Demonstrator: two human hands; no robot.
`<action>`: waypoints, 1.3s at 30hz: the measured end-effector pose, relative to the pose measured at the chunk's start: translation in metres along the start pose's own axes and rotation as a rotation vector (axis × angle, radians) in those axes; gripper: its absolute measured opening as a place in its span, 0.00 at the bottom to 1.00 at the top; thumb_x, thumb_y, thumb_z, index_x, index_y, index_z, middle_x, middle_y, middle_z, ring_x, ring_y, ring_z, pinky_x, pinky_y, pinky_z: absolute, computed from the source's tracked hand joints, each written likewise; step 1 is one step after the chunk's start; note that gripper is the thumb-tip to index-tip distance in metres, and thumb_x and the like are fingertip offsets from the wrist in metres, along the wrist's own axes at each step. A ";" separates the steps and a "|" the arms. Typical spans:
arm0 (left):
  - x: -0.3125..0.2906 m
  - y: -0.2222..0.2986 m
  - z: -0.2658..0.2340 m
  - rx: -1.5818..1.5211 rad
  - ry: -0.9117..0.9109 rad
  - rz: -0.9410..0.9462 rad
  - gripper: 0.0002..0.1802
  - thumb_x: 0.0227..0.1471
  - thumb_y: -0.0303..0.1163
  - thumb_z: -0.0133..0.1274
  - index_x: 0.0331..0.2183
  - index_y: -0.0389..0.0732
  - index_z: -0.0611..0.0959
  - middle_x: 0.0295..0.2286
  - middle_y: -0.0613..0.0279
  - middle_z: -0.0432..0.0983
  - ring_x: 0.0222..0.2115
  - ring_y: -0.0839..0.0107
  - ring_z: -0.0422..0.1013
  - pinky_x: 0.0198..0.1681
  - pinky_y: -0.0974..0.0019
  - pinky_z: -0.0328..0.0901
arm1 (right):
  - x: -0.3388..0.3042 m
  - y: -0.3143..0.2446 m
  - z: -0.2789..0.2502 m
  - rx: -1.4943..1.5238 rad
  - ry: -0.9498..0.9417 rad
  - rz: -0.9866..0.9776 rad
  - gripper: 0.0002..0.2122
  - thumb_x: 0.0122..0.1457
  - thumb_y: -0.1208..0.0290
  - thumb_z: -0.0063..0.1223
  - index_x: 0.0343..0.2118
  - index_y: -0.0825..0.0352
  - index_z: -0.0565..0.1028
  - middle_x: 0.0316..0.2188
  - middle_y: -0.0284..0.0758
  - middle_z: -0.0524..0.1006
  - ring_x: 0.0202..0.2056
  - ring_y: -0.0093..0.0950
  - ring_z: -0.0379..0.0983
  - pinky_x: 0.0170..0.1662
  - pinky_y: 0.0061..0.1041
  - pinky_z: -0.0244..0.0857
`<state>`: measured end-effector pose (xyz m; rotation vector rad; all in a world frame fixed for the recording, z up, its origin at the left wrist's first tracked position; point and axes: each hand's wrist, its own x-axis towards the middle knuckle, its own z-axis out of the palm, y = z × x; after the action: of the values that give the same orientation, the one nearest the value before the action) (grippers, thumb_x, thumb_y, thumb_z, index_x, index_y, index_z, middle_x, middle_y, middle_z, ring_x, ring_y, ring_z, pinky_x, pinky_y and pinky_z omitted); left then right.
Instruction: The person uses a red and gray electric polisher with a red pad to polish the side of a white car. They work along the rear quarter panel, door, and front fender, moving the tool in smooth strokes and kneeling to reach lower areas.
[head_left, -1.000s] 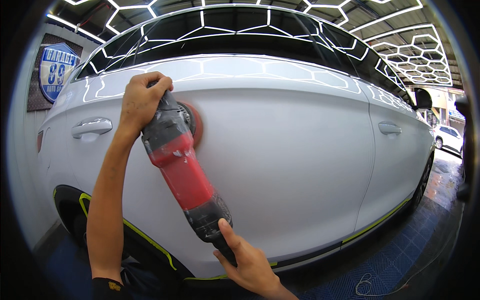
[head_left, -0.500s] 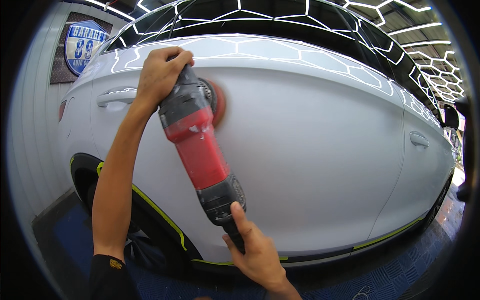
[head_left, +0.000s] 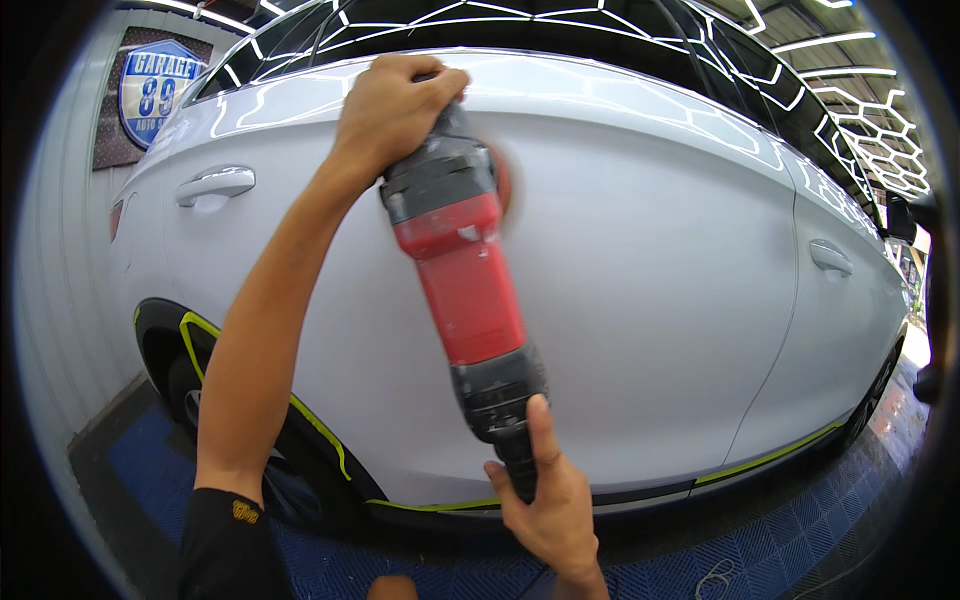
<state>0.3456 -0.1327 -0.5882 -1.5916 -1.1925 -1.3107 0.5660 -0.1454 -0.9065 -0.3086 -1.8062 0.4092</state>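
Observation:
A red and grey power polisher [head_left: 462, 280] is pressed against the side of a white car [head_left: 650, 260], its orange pad [head_left: 503, 180] flat on the rear door panel. My left hand [head_left: 392, 105] grips the polisher's head from above, the arm reaching up from the lower left. My right hand [head_left: 548, 500] holds the dark rear handle near the bottom of the picture, thumb pointing up along it.
Two door handles show, one at the left [head_left: 215, 185] and one at the right [head_left: 832, 258]. The rear wheel arch with yellow-green tape [head_left: 200, 340] is at lower left. Blue grid floor tiles [head_left: 760, 550] run under the car. A round sign [head_left: 160, 85] hangs on the wall.
The polisher and both hands have shifted rightward along the door panel, and the view has drawn closer to the car.

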 end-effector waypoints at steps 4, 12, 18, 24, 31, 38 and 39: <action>0.007 0.022 0.028 -0.001 -0.013 -0.037 0.22 0.47 0.52 0.57 0.34 0.47 0.94 0.31 0.55 0.87 0.35 0.53 0.82 0.46 0.56 0.74 | -0.008 0.005 -0.018 0.023 0.048 0.033 0.44 0.60 0.81 0.66 0.76 0.55 0.54 0.41 0.48 0.83 0.39 0.43 0.84 0.43 0.34 0.77; 0.011 0.050 0.060 -0.078 -0.059 -0.018 0.23 0.45 0.52 0.59 0.35 0.47 0.94 0.31 0.55 0.88 0.33 0.56 0.82 0.45 0.55 0.75 | -0.020 0.010 -0.027 0.034 0.087 0.065 0.47 0.61 0.82 0.64 0.77 0.57 0.46 0.45 0.50 0.83 0.44 0.42 0.85 0.46 0.35 0.79; 0.007 0.032 0.041 -0.054 -0.056 -0.054 0.22 0.45 0.52 0.59 0.35 0.48 0.94 0.31 0.56 0.88 0.34 0.57 0.83 0.46 0.56 0.75 | -0.014 0.005 -0.003 0.006 0.066 0.017 0.47 0.60 0.83 0.64 0.76 0.58 0.46 0.45 0.51 0.82 0.43 0.43 0.85 0.45 0.36 0.79; 0.000 0.008 0.006 -0.062 -0.066 -0.104 0.21 0.53 0.45 0.57 0.33 0.34 0.90 0.28 0.46 0.85 0.30 0.57 0.81 0.39 0.57 0.73 | -0.006 0.001 0.019 0.034 0.027 -0.034 0.47 0.58 0.84 0.65 0.76 0.58 0.47 0.45 0.49 0.83 0.44 0.42 0.85 0.45 0.34 0.79; -0.009 -0.029 -0.030 -0.086 -0.044 -0.149 0.19 0.55 0.40 0.56 0.31 0.31 0.89 0.22 0.56 0.82 0.24 0.71 0.74 0.32 0.63 0.69 | 0.006 -0.006 0.053 0.069 -0.017 -0.065 0.48 0.56 0.82 0.69 0.76 0.56 0.52 0.32 0.41 0.79 0.29 0.37 0.79 0.33 0.34 0.75; -0.019 -0.083 -0.071 -0.005 -0.002 0.013 0.17 0.57 0.42 0.54 0.29 0.40 0.88 0.25 0.67 0.79 0.27 0.78 0.70 0.37 0.70 0.66 | 0.013 -0.018 0.071 -0.014 -0.193 -0.034 0.48 0.57 0.84 0.68 0.76 0.56 0.49 0.44 0.47 0.83 0.42 0.41 0.85 0.45 0.33 0.78; -0.022 -0.089 -0.078 0.013 -0.011 -0.009 0.16 0.57 0.42 0.53 0.29 0.40 0.87 0.26 0.67 0.78 0.27 0.79 0.70 0.37 0.70 0.65 | 0.014 -0.020 0.074 -0.010 -0.209 -0.034 0.48 0.57 0.84 0.68 0.76 0.56 0.50 0.45 0.48 0.83 0.43 0.42 0.85 0.45 0.33 0.78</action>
<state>0.2364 -0.1840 -0.5957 -1.5885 -1.2137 -1.2989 0.4914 -0.1659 -0.9035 -0.2492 -2.0149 0.4215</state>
